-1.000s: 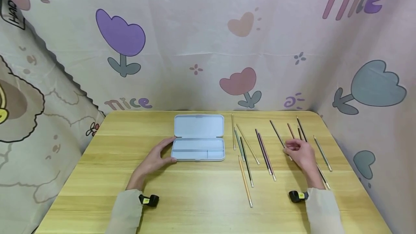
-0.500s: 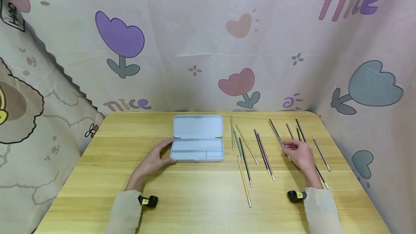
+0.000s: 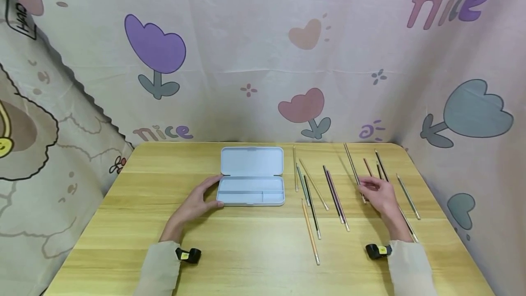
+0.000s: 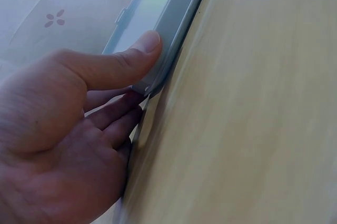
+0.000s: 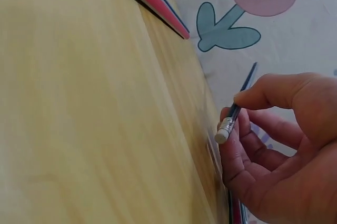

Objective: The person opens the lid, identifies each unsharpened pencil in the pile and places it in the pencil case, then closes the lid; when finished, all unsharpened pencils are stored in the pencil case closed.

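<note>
A person's right hand (image 3: 380, 194) pinches a dark pencil (image 3: 352, 164) between thumb and fingertips above a wood-grain table (image 3: 246, 250), the grip hiding part of the shaft, the white eraser (image 5: 221, 136) poking out just below the thumb and the point angled away. The left hand (image 3: 198, 200) grips the left end of an open pale blue case (image 3: 252, 161), thumb on its front wall, some fingertips lost behind the corner. Other pencils under the right wrist are partly covered; a pink pencil (image 5: 158, 6) runs out of the right wrist's view.
</note>
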A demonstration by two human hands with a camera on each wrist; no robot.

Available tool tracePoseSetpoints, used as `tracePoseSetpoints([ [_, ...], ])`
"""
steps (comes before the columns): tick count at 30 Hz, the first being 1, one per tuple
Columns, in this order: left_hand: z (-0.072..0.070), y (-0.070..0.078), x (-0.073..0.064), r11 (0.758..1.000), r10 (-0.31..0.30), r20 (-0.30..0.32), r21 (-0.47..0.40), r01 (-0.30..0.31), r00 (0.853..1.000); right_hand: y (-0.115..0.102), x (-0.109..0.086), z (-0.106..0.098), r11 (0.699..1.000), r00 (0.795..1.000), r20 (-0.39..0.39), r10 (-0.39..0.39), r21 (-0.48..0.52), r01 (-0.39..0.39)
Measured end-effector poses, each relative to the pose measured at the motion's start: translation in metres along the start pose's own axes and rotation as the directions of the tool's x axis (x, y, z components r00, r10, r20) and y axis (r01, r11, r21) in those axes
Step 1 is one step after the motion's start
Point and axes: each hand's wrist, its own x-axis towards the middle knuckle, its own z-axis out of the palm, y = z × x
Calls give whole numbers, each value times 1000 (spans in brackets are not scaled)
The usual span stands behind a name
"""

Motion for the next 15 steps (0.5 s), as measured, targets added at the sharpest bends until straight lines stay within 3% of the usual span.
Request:
tracePoseSetpoints([
  [6, -1, 3, -2, 1000, 3, -2, -1, -3, 1000, 0, -1, 1, 998, 1000, -3, -24, 60, 25],
  [15, -1, 3, -1, 999, -41, 13, -21, 41, 999, -7, 0, 4, 992, 998, 6, -56, 114, 55],
])
